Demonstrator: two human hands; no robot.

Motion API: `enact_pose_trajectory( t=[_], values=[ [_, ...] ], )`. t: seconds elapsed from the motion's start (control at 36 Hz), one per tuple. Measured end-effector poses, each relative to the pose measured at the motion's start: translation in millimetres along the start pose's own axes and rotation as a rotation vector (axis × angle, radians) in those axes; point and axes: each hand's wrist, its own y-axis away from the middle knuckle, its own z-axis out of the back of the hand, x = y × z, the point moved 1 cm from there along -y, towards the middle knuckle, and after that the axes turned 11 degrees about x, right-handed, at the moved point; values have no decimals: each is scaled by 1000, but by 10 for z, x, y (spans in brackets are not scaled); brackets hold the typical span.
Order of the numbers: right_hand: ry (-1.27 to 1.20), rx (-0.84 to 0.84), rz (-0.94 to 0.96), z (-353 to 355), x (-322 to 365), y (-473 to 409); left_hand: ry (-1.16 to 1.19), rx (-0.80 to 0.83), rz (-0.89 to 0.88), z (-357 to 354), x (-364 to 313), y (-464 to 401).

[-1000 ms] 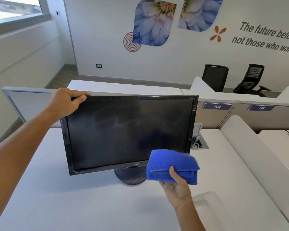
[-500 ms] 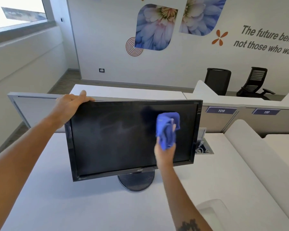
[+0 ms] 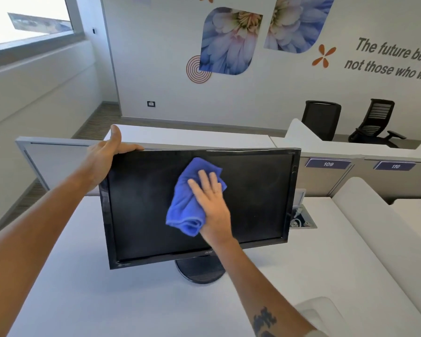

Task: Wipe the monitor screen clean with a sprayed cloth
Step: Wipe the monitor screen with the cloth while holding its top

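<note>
On dark screen, crumpled blue cloth

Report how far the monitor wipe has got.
Done: the blue cloth is already on the screen, so fetching it is finished; whether it was sprayed cannot be seen. In hand: the right hand presses the cloth flat near the centre of the monitor, while the left hand steadies its top left corner. Left: faint smears show on the left part of the screen, and the edges look unwiped.
</note>
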Motion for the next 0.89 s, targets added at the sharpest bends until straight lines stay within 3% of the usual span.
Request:
enact_pose_trajectory(
  t=[0.22,0.33,0.42,0.58,0.67,0.75,0.89],
  values=[
    [-128,-287,-563,497,-793,491,13,10,-36,14,27,2],
    [-76,-202,-787,351,-756,960,-3,12,-10,22,18,-15],
    [-366,-171,-876,132,-558,1420,-5,14,-12,14,12,-9],
    [-369,-174,-920,124,-517,1397,22,24,2,35,11,-10],
    [-151,-200,-941,220,-643,1015,21,32,-1,34,9,-16],
    [137,-221,-866,391,-744,508,18,36,-7,26,-20,-7],
    [127,-197,-639,458,-322,-92,65,66,50,19,-108,46]
  ],
)
